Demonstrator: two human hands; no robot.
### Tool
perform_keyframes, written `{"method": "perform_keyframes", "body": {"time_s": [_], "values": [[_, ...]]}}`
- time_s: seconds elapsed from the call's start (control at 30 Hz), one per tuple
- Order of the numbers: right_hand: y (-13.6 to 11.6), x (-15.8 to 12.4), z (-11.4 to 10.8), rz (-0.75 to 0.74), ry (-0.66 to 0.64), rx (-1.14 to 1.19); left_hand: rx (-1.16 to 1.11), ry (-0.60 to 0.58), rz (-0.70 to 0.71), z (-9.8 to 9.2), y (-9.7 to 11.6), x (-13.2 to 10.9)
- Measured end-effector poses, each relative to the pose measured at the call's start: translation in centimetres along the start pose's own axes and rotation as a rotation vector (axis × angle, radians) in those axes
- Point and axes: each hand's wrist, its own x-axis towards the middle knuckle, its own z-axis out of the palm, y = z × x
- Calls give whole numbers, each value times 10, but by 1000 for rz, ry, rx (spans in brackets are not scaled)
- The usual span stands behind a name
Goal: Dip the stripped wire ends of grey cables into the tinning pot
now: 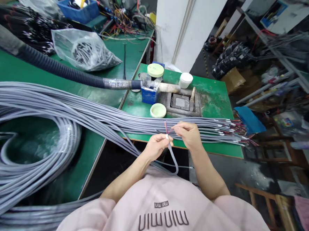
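Note:
My left hand (156, 146) grips a grey sheathed cable (173, 157) just below its white-wrapped end, and the cable loops down below my hands. Thin red wires (166, 128) stick up from that end. My right hand (187, 134) is next to them, its thumb and fingertips pinched on the thin wires. Behind my hands, a long bundle of grey cables (96, 113) with stripped, red-wired ends (235, 131) lies across a green workbench (216, 101). The bundle's coils (32, 137) pile up at the left.
A metal mould fixture (180, 101), blue block (149, 95), white tub (186, 80) and pale green lids (158, 110) stand on the bench. A corrugated black hose (62, 67) reaches the block. A plastic bag of parts (84, 50) and blue crate (78, 8) lie beyond. Shelves and boxes stand at the right.

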Motion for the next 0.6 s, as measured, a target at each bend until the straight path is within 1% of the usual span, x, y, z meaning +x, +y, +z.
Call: {"method": "perform_keyframes", "body": {"time_s": [0.07, 0.1, 0.17, 0.27, 0.33, 0.4, 0.47, 0.5, 0.53, 0.6], "values": [[2, -5, -3, -91, 1, -132, -60, 3, -9, -1, 2, 2], [2, -9, -5, -165, 2, -218, -88, 8, -12, -2, 4, 2], [3, -16, -7, -360, -26, -402, -136, 22, -15, -3, 6, 4], [5, -24, -7, -643, -168, -618, -191, 28, 1, -3, 8, 6], [8, -27, -5, -753, -253, -690, -209, 20, 11, -2, 9, 6], [9, -25, -4, -815, -293, -696, -187, 15, 10, 0, 11, 6], [7, -18, -4, -836, -284, -652, -74, 28, 33, -1, 19, 6], [4, -14, -5, -829, -247, -625, 30, 49, 75, -2, 24, 6], [0, -9, -6, -807, -189, -605, 168, 85, 142, -5, 31, 7], [-9, 4, -10, -726, -35, -591, 528, 192, 343, -14, 46, 10]]}}
